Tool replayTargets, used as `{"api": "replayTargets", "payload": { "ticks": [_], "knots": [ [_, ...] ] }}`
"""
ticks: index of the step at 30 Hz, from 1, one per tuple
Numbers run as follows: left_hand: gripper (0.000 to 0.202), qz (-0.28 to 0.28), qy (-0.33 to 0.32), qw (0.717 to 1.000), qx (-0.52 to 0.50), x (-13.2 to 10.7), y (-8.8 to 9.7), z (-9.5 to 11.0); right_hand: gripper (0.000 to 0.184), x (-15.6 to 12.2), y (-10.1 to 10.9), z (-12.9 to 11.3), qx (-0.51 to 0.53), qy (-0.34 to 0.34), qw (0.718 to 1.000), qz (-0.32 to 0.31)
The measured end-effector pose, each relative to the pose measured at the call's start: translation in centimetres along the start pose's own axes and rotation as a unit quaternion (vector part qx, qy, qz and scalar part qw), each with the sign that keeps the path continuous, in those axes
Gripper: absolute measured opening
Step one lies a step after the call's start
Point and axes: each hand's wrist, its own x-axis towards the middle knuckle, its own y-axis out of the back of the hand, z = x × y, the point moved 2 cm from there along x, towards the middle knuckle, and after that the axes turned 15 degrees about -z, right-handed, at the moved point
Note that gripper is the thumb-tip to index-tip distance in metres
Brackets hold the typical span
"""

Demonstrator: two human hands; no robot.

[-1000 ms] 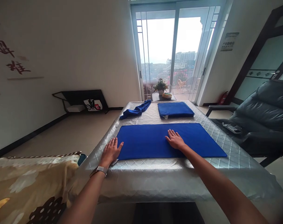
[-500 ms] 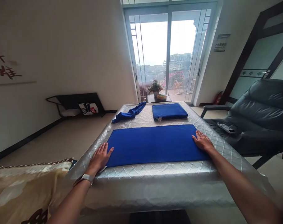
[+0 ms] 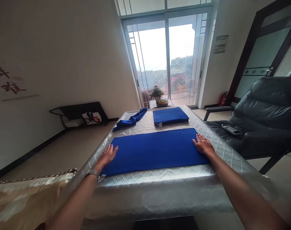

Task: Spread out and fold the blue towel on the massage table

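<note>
A blue cloth (image 3: 152, 151), folded into a long flat rectangle, lies across the near part of the table (image 3: 164, 191), which has a silvery quilted cover. My left hand (image 3: 108, 155) rests at the cloth's left edge, thumb out over the blue fabric. At the opposite end, my right hand (image 3: 203, 144) lies flat on the right edge with its fingers stretched out. Neither hand grips anything. A small white tag (image 3: 102, 178) pokes out at the near left corner. Farther back sit a neatly folded blue cloth stack (image 3: 171, 115) and a crumpled blue cloth (image 3: 131, 122).
To the right stands a dark padded armchair (image 3: 267, 118) with a grey device (image 3: 231, 129) on its seat. A patterned tan cover (image 3: 27, 198) is at lower left. Beyond the table, a potted plant (image 3: 156, 92) stands before the sliding glass door (image 3: 166, 64).
My left hand has slid a little up along the cloth's left edge, uncovering more of the tag. My right hand stays at the right edge. The camera view has shifted and tilted slightly.
</note>
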Motion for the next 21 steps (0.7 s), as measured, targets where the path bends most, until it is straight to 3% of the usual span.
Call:
{"api": "replayTargets", "payload": {
  "ticks": [2,5,7,10,12,14,16,21],
  "knots": [
    [0.083,-0.039,-0.027,0.999,-0.015,0.5,-0.4,5.0,0.073,-0.1,0.1,-0.1,0.000,-0.002,1.000,-0.002],
    [0.080,-0.073,-0.150,0.985,-0.035,0.2,-1.6,14.1,0.073,-0.3,0.3,-0.2,-0.003,-0.004,1.000,-0.005],
    [0.081,-0.083,-0.208,0.974,-0.039,-0.5,-2.5,19.1,0.073,-0.5,0.4,-0.2,-0.004,-0.005,1.000,-0.007],
    [0.084,-0.107,-0.230,0.967,-0.028,-1.4,-3.4,22.7,0.073,-0.7,0.5,-0.2,-0.005,-0.004,1.000,-0.010],
    [0.086,-0.123,-0.204,0.971,-0.023,-1.4,-3.5,22.2,0.072,-0.7,0.6,-0.2,-0.007,-0.003,1.000,-0.009],
    [0.087,-0.129,-0.166,0.977,-0.022,-0.9,-3.3,19.8,0.072,-0.6,0.5,-0.2,-0.007,-0.004,1.000,-0.007],
    [0.087,-0.127,-0.124,0.984,-0.020,-0.3,-2.9,16.1,0.072,-0.4,0.3,-0.1,-0.007,-0.004,1.000,-0.005],
    [0.087,-0.108,0.012,0.994,-0.020,0.4,-2.4,4.3,0.074,0.0,0.0,0.2,-0.016,-0.001,1.000,-0.005]
  ]
}}
